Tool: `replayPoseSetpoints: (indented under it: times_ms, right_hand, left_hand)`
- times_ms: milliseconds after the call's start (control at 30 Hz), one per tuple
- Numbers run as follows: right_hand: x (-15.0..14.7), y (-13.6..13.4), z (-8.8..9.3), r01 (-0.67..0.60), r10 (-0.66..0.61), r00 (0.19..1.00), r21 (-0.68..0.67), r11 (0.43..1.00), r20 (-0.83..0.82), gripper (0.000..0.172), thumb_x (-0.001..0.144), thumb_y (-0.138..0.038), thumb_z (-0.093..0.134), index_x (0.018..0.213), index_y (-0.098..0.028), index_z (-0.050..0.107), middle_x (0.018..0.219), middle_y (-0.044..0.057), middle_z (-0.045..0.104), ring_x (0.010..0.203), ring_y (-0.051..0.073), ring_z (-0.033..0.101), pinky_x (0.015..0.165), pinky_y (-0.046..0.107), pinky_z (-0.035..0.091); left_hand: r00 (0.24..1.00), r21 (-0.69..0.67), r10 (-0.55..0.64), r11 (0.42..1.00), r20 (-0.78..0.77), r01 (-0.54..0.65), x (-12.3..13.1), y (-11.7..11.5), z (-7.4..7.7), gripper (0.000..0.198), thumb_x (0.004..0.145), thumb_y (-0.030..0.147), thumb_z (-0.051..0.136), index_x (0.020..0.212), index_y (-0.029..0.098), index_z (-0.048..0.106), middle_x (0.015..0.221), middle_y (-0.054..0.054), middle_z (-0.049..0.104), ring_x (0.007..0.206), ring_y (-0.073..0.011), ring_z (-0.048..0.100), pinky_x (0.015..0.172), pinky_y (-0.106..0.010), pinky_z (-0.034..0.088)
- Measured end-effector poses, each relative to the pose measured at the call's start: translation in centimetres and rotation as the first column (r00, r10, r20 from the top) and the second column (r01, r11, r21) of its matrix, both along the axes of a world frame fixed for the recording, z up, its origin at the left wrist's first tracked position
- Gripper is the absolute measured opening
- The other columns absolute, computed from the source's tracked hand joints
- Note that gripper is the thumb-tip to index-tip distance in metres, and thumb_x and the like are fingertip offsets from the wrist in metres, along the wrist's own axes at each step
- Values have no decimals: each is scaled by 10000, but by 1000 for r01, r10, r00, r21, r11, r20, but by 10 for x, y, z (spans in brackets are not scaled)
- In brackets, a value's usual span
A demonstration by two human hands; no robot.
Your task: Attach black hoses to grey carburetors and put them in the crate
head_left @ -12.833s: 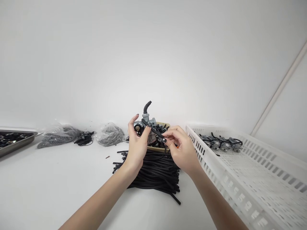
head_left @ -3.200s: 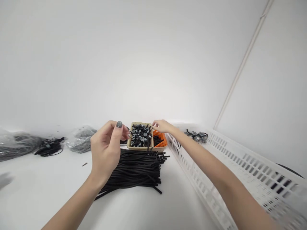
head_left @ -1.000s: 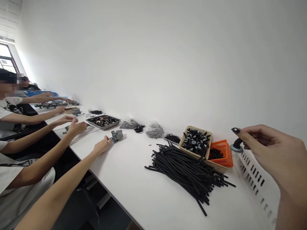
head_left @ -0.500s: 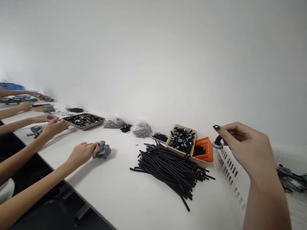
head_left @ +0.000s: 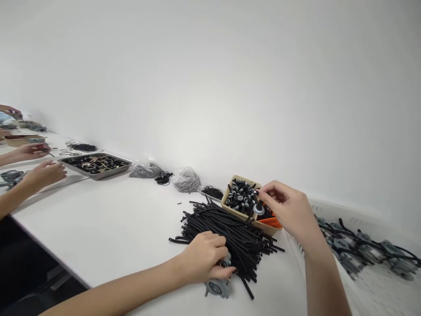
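Observation:
My left hand (head_left: 208,259) is closed around a grey metal casting (head_left: 217,287) that looks like a carburetor body, just above the table at the near edge of a pile of black rubber hoses (head_left: 223,224). My fingers cover much of its upper part. Between the thumb and fingers of my right hand (head_left: 287,208), a short black rubber elbow with a grey round cap (head_left: 259,209) is pinched, cap down. It hangs in front of an orange basket (head_left: 271,223) and beside a cream basket (head_left: 226,205) filled with similar capped pieces (head_left: 240,196).
To the right, a white crate (head_left: 355,285) holds several castings with hoses (head_left: 365,245). Bagged small parts (head_left: 186,179) and black rings (head_left: 212,192) lie along the wall. A metal tray (head_left: 98,175) stands farther left, near a co-worker's hands (head_left: 46,175).
My left hand has carried the casting rightward to the hose pile. My right hand has moved left, in front of the baskets, still pinching the elbow. The view has shifted right.

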State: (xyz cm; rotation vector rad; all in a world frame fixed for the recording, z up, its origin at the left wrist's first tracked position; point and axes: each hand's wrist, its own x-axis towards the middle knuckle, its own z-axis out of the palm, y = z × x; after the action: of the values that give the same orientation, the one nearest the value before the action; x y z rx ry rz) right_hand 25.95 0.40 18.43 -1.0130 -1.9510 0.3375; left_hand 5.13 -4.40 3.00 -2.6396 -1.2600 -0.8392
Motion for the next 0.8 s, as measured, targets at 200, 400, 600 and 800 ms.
replayPoseSetpoints:
  times_ms: [200, 400, 600, 800]
  right_hand:
    - [4, -4, 3, -7, 6, 998, -9, 1000, -60, 228, 847, -390, 619, 702, -216, 645, 603, -17, 587, 541, 126, 460, 520, 255, 343]
    - [4, -4, 3, -106, 99, 990, -62, 992, -97, 236, 848, -406, 630, 712, -214, 648, 629, -7, 587, 561, 129, 470, 525, 259, 357]
    - [6, 3, 1, -140, 124, 980, -99, 985, -153, 218, 831, -406, 643, 732, -212, 649, 659, -7, 604, 599, 135, 512, 559, 265, 382]
    - [2, 9, -1, -321, 250, 886, -128, 938, -391, 208, 764, -386, 756, 790, -199, 667, 699, -8, 633, 638, 136, 579, 629, 269, 471]
  left_hand:
    - [885, -442, -78, 844, 460, 304, -13, 4, -21, 1052, 448, 547, 891, 1326, 221, 413, 1300, -125, 531, 1165, -300, 546, 1022, -402, 446]
    - [928, -554, 36, 811, 370, 190, -8, 10, -29, 1050, 410, 534, 913, 1323, 255, 475, 1279, -103, 588, 1175, -328, 557, 1067, -447, 415]
    - [945, -347, -20, 927, 326, 139, -1, 10, -21, 803, 433, 533, 883, 1107, 248, 554, 1062, -83, 603, 1020, -322, 572, 920, -483, 484]
    - [677, -196, -1, 957, 736, 215, 19, 25, 38, 628, 703, 383, 778, 1213, 291, 424, 1048, -68, 662, 945, -252, 676, 824, -410, 552]
